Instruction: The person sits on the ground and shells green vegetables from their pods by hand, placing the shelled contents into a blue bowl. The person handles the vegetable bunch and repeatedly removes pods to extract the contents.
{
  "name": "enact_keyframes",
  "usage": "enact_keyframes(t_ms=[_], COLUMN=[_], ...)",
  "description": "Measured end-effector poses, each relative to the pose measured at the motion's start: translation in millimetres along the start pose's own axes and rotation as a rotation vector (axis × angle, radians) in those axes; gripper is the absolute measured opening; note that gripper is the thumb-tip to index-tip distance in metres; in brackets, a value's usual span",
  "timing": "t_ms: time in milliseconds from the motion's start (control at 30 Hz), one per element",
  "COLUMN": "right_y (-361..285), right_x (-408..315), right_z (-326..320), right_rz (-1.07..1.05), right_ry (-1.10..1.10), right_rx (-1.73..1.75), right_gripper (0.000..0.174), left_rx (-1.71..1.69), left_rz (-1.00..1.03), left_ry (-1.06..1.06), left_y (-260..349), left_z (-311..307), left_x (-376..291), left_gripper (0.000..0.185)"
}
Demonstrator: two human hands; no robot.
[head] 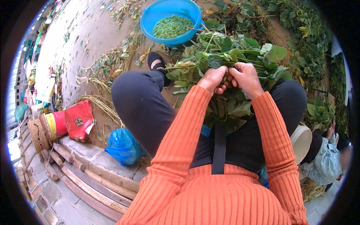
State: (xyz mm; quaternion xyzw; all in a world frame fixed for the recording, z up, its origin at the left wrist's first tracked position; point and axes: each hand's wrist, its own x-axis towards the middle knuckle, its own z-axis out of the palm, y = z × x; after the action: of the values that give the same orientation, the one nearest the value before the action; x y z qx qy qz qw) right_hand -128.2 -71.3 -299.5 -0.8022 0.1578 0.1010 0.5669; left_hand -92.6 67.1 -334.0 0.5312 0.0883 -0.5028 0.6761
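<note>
A leafy bundle of bean plants [208,56] lies across my lap, between my knees. My left hand [215,78] and my right hand [245,77] meet over it with their fingertips almost touching. Both hands have curled fingers and pinch at the plants; what exactly is between the fingertips is hidden. Some green pods hang among the leaves left of my left hand. Beyond the bundle stands a blue plastic basin [146,21], partly filled with green bean pods [172,27].
Cut plants [306,56] are heaped at the right. A blue plastic bag [123,146] sits by the concrete kerb at left, near wooden poles [92,191] and a red bag [79,119]. A pale bucket [302,142] and another person [323,163] are at lower right.
</note>
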Motion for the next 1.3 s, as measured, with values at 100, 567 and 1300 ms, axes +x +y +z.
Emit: enact_keyframes(t_ms=[100,567,1300], right_y=[10.5,16.4,5.2], right_x=[5.3,11.5,13.7], right_z=[-1.0,-2.6,-13.5], right_rz=[-0.052,-0.058,0.156], right_ry=[-0.001,0.017,0.002], right_rx=[-0.08,-0.124,0.127], right_gripper=[0.018,0.021,0.019], left_rx=[0.01,-0.076,-0.531], left_rz=[-0.018,-0.02,0.037], left_ry=[0.043,0.025,-0.253], left_y=[2.5,-1.4,-17.4], left_z=[4.8,0.1,-5.9], left_x=[1.5,4.1,-29.7], left_gripper=[0.032,0.016,0.042])
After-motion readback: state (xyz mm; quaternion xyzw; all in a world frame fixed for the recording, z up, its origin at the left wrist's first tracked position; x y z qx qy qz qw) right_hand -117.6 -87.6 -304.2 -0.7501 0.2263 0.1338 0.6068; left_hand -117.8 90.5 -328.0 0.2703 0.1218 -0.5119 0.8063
